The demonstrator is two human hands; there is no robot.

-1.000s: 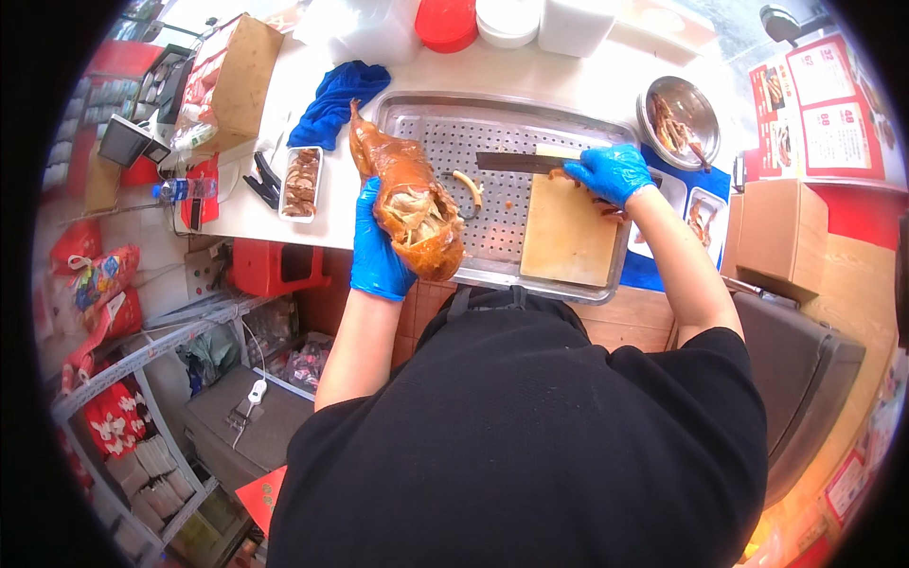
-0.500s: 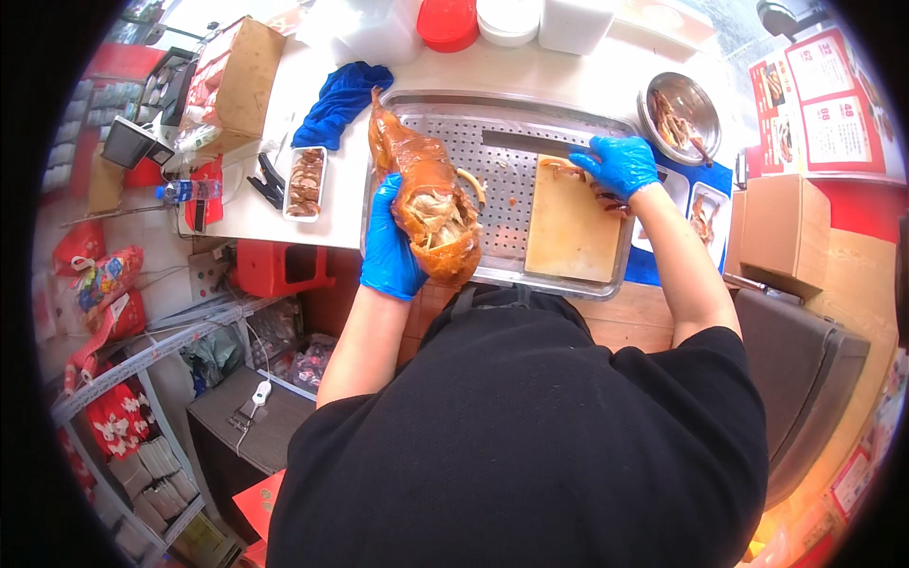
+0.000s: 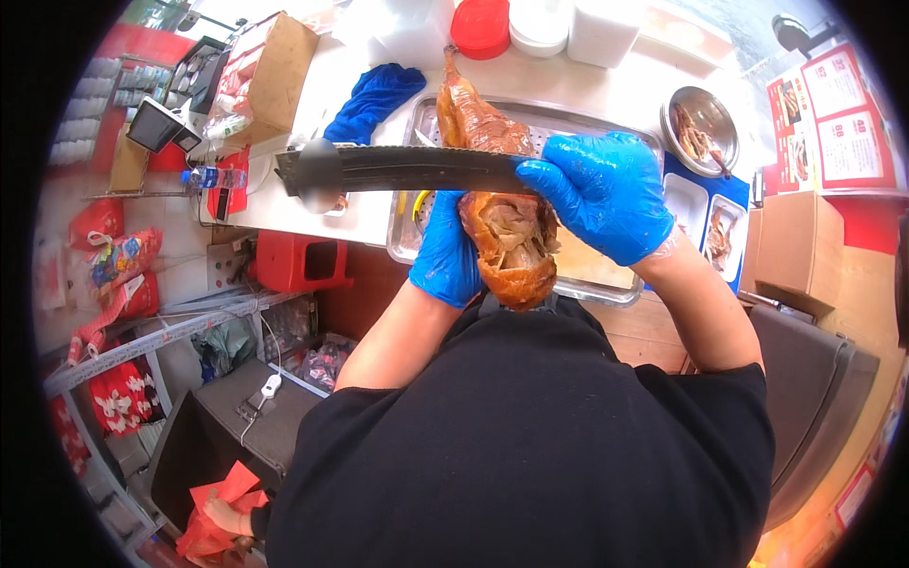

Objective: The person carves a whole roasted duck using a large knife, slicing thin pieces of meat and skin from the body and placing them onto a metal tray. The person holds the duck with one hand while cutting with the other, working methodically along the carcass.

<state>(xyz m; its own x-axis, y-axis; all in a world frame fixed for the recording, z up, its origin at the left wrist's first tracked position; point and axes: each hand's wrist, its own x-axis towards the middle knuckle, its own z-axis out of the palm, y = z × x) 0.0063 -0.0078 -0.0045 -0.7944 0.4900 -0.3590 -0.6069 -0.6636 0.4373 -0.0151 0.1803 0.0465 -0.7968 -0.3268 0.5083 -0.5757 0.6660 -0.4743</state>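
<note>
My left hand (image 3: 445,251), in a blue glove, is wrapped round the side of a browned roast duck (image 3: 516,260). The near end of the duck is cut open and shows pale meat; its long neck points away from me. In my gloved right hand (image 3: 606,194) is a long, dark-bladed knife (image 3: 417,172), raised level above the duck, its blade pointing left. My fist hides the handle. Below lies a perforated metal tray (image 3: 401,232) with a yellowish cutting board (image 3: 597,260), partly hidden by my right hand.
A steel bowl (image 3: 674,106) with duck pieces stands at the far right, near white trays (image 3: 684,197) on a blue cloth. A blue towel (image 3: 379,99) lies far left. Red (image 3: 481,28) and white tubs line the back. Another person's hand (image 3: 225,516) is at a red bag, lower left.
My right hand has lifted the knife off the tray and brought it left over the duck. The duck has shifted slightly right in view. Another person's hand has appeared at lower left.
</note>
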